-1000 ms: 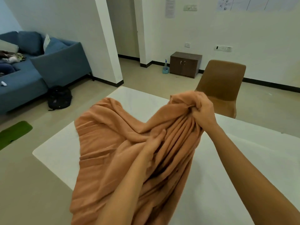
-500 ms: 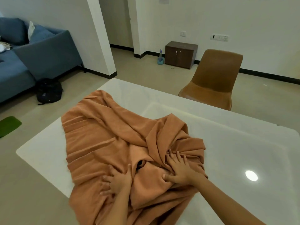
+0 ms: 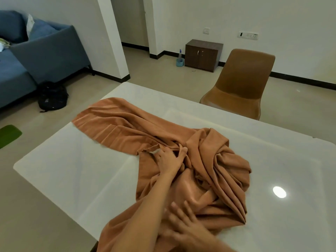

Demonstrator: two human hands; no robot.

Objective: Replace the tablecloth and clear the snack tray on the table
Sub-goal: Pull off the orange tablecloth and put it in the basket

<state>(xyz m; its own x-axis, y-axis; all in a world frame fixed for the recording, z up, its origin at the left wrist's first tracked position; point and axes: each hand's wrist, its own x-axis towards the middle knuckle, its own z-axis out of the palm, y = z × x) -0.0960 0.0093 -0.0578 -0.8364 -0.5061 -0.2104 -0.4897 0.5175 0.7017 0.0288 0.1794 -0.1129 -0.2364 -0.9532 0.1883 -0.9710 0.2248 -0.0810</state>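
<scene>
An orange-brown tablecloth lies crumpled in a heap on the glossy white table; one end stretches toward the far left corner and another part hangs over the near edge. My left hand rests on the middle of the heap with its fingers spread and its thumb against a fold. Close to the near edge, my right hand lies on the cloth with fingers extended, blurred by motion. No snack tray is in view.
A brown chair stands at the table's far side. On the floor to the left are a blue sofa, a black backpack and a green mat. A small dark cabinet and a spray bottle stand by the wall.
The cloth, held up in both hands a second ago, now lies on the table and has shifted right, baring the left side. My left hand moved farther in; my right hand drew back.
</scene>
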